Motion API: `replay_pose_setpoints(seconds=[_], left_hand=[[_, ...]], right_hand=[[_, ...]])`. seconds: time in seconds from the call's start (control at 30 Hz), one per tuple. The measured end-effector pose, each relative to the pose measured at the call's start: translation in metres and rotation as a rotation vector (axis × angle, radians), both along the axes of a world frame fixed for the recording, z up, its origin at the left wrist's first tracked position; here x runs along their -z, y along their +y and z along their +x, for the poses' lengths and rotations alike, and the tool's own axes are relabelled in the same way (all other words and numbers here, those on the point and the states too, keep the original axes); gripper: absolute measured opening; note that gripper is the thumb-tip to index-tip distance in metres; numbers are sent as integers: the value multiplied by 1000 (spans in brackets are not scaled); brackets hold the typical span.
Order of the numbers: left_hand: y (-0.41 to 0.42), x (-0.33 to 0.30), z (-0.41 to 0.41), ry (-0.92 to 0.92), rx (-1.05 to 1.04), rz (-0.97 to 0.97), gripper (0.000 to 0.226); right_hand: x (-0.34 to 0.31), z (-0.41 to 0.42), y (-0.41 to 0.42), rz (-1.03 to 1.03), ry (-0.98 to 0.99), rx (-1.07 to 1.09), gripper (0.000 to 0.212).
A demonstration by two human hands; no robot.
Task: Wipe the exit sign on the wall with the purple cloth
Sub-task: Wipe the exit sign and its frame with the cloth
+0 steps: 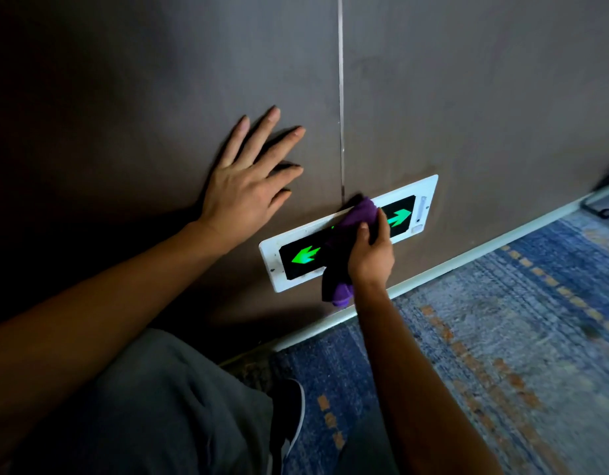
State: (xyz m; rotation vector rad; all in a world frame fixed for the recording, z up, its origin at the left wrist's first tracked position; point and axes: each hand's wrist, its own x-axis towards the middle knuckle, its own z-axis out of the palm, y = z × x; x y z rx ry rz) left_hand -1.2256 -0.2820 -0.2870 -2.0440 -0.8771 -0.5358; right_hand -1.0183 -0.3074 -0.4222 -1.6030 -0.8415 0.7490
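Low on the wall [467,97], just right of the frame's centre, the exit sign [430,186] sits tilted in view, a white-framed plate with a black panel and two glowing green arrows, one pointing left [304,256] and one pointing right [397,217]. The right hand [371,252] presses the purple cloth [354,221] against the middle of the sign, between the arrows; its grip is closed around the bunched cloth, thumb on top, and a loose end of the fabric hangs below the sign's lower edge. The left hand [248,180] lies flat on the wall up and to the left of the sign, fingers spread wide and holding nothing. A thin pale seam [340,80] runs down the wall to the sign's upper edge. Below the sign a light skirting strip [467,262] meets a blue patterned carpet [502,337] at the lower right. At the bottom of the frame are a grey trouser leg [159,406] and a dark shoe [289,413].
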Motion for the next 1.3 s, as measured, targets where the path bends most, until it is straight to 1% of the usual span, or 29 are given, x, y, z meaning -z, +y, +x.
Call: replay_pose_setpoints(seconds=[0.1, 0.13, 0.27, 0.33, 0.5, 0.57, 0.67, 0.77, 0.87, 0.93, 1.03, 1.17, 1.3], left_hand=[[-4, -3, 1, -13, -23, -4, 37], [-5, -5, 0, -15, -33, 3, 40], [-10, -12, -14, -52, -64, 32, 57], [-11, -11, -25, -74, -75, 55, 61], [-12, -8, -33, -54, -73, 64, 61], [-11, -8, -34, -47, -77, 77, 60], [-11, -8, -34, -48, -79, 81, 60], [-12, -9, -33, -54, -78, 73, 59], [-14, -10, -32, -42, -97, 86, 59], [-15, -9, -31, -40, -110, 91, 60], [-15, -8, -30, -38, -115, 96, 60], [-14, -8, -31, -41, -113, 103, 60], [-13, -7, -31, -36, -125, 113, 59]], right_hand=[[-1, 7, 9, -41, 128, -56, 52], [-2, 4, 9, -38, 135, -55, 52], [-5, -39, -8, 4, -7, -52, 53], [-4, -66, -21, 35, -69, -71, 54], [1, -102, -40, 21, -136, -129, 55], [4, -100, -43, 63, -145, -153, 54], [7, -81, -39, 137, -26, -80, 49], [0, -57, -29, 127, 91, 26, 48], [-11, -40, -14, 126, 142, 40, 49], [-14, -38, -5, 119, 142, 58, 49], [-16, -57, -6, 118, 141, 98, 46], [-13, -94, -21, 174, 139, 83, 40], [-10, -115, -29, 164, 94, 61, 43]])
